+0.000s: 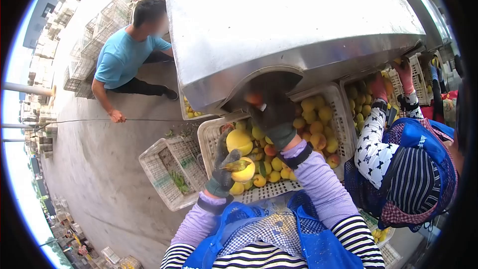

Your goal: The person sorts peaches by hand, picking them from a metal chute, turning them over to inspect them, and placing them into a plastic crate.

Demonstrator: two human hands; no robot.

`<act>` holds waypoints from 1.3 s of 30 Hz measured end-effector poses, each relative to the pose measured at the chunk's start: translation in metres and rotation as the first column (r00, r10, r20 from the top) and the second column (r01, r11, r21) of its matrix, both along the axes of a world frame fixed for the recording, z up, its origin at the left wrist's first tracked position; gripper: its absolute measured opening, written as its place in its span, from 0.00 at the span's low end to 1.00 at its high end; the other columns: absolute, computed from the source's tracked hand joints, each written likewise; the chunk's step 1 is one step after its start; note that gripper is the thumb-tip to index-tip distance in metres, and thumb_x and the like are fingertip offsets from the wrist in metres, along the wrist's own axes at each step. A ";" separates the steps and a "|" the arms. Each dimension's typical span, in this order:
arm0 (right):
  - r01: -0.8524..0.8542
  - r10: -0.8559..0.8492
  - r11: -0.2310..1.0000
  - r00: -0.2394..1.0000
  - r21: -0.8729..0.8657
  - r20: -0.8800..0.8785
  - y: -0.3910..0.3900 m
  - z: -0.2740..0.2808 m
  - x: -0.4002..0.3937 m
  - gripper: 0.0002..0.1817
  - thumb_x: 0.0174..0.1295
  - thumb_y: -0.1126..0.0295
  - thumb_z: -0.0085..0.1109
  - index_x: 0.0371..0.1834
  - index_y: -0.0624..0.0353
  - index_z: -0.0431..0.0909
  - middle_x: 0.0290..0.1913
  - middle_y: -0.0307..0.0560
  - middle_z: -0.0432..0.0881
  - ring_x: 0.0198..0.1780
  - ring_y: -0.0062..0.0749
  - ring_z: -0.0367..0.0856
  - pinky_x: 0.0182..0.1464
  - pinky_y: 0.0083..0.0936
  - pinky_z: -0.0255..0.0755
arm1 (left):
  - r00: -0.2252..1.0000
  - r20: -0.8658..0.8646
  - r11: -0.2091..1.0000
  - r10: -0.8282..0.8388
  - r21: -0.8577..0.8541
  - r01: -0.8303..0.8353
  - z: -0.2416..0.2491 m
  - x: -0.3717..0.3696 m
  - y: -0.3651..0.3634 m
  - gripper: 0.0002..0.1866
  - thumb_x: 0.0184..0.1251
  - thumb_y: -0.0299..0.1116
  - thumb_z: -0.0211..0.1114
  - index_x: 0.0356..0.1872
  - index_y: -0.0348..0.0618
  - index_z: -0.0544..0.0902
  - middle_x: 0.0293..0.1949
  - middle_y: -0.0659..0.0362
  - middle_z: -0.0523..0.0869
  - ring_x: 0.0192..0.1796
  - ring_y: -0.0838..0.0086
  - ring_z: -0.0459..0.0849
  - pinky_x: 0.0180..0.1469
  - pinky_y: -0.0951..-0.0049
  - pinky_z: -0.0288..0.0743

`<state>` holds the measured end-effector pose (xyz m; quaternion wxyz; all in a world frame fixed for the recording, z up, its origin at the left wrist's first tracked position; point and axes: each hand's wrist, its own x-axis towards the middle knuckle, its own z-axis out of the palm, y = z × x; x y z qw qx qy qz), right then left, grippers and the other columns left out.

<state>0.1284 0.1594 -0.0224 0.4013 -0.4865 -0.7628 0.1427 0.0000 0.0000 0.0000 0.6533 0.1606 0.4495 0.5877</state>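
Note:
My left hand (222, 169), in a dark glove, is closed around a yellow peach (244, 170) with a green leaf-like piece lying across it. A second large yellow peach (239, 142) rests against the fingers of the same hand. My right hand (275, 117), also gloved and partly blurred in shadow, reaches into the rounded opening of a metal machine (318, 65). A reddish peach (255, 99) is at its fingertips; the grip is partly hidden. Below both hands stands a white plastic crate (343, 119) filled with yellow and reddish peaches (316, 127).
A smaller white crate (164, 189) holding some green leaves stands on the floor at left. Beyond it, a person in a blue shirt (124, 52) leans near the machine. At right, a co-worker (403, 169) reaches over another peach crate (357, 102). Stacked crates (92, 45) line the back.

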 end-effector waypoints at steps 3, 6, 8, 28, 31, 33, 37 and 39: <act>-0.012 0.017 0.999 0.994 -0.043 0.112 0.020 0.001 -0.013 0.28 0.47 0.55 0.77 0.51 0.52 0.82 0.49 0.52 0.85 0.49 0.47 0.84 0.52 0.39 0.78 | 0.982 -0.180 0.995 -0.050 0.075 0.064 -0.006 -0.007 -0.008 0.38 0.71 0.34 0.65 0.78 0.47 0.56 0.69 0.53 0.70 0.68 0.64 0.74 0.64 0.63 0.77; -0.078 0.128 0.966 0.972 -0.245 0.196 0.018 0.026 -0.001 0.33 0.46 0.53 0.78 0.56 0.53 0.80 0.51 0.51 0.85 0.50 0.47 0.84 0.52 0.41 0.78 | 1.000 -0.018 0.995 -0.017 0.100 0.019 0.004 -0.006 -0.004 0.36 0.70 0.29 0.63 0.77 0.43 0.58 0.68 0.50 0.71 0.66 0.62 0.77 0.66 0.63 0.76; -0.233 0.120 0.899 0.946 -0.372 -0.302 -0.012 0.040 0.019 0.40 0.46 0.51 0.78 0.64 0.54 0.77 0.55 0.54 0.82 0.52 0.49 0.83 0.57 0.42 0.76 | 0.992 0.126 0.998 0.009 0.065 -0.018 0.008 -0.005 -0.002 0.37 0.69 0.29 0.64 0.76 0.42 0.58 0.68 0.50 0.71 0.66 0.62 0.77 0.67 0.63 0.76; -0.289 0.238 0.928 0.945 -0.234 -0.225 -0.076 0.056 0.058 0.42 0.43 0.60 0.78 0.64 0.63 0.73 0.59 0.62 0.74 0.58 0.56 0.75 0.60 0.44 0.72 | 0.909 -0.373 0.916 -0.186 0.268 0.298 0.008 0.014 0.026 0.29 0.81 0.39 0.51 0.75 0.34 0.60 0.70 0.50 0.70 0.71 0.64 0.71 0.73 0.64 0.65; -0.241 0.165 0.924 0.952 -0.296 -0.258 -0.063 0.053 0.045 0.44 0.42 0.60 0.80 0.65 0.64 0.73 0.58 0.60 0.74 0.58 0.55 0.74 0.60 0.43 0.72 | 0.511 -0.858 0.807 -0.043 0.272 0.524 0.012 -0.003 0.043 0.33 0.75 0.37 0.58 0.75 0.34 0.60 0.70 0.49 0.71 0.69 0.64 0.73 0.73 0.63 0.66; -0.244 0.063 0.851 0.927 -0.466 -0.369 -0.049 0.052 0.038 0.45 0.40 0.59 0.82 0.65 0.63 0.72 0.58 0.59 0.74 0.58 0.52 0.74 0.60 0.42 0.73 | 0.947 -0.289 0.911 -0.141 0.336 0.239 0.013 0.001 0.043 0.36 0.69 0.35 0.63 0.75 0.33 0.60 0.70 0.48 0.72 0.68 0.63 0.74 0.72 0.62 0.68; -0.299 0.023 0.821 0.868 -0.487 -0.495 -0.043 0.054 0.024 0.44 0.38 0.57 0.82 0.62 0.59 0.75 0.54 0.57 0.77 0.53 0.50 0.79 0.54 0.38 0.76 | 0.830 -0.525 0.889 -0.188 0.269 0.371 -0.006 -0.023 0.049 0.36 0.67 0.36 0.65 0.73 0.34 0.63 0.68 0.48 0.74 0.65 0.62 0.77 0.64 0.64 0.77; -0.188 0.066 0.906 0.948 -0.380 -0.312 -0.042 0.067 0.019 0.41 0.39 0.55 0.82 0.58 0.59 0.77 0.51 0.56 0.79 0.50 0.51 0.80 0.53 0.38 0.77 | 0.620 -0.779 0.859 -0.092 0.252 0.445 -0.001 -0.021 0.048 0.35 0.69 0.41 0.62 0.72 0.35 0.65 0.65 0.47 0.76 0.62 0.64 0.80 0.59 0.67 0.81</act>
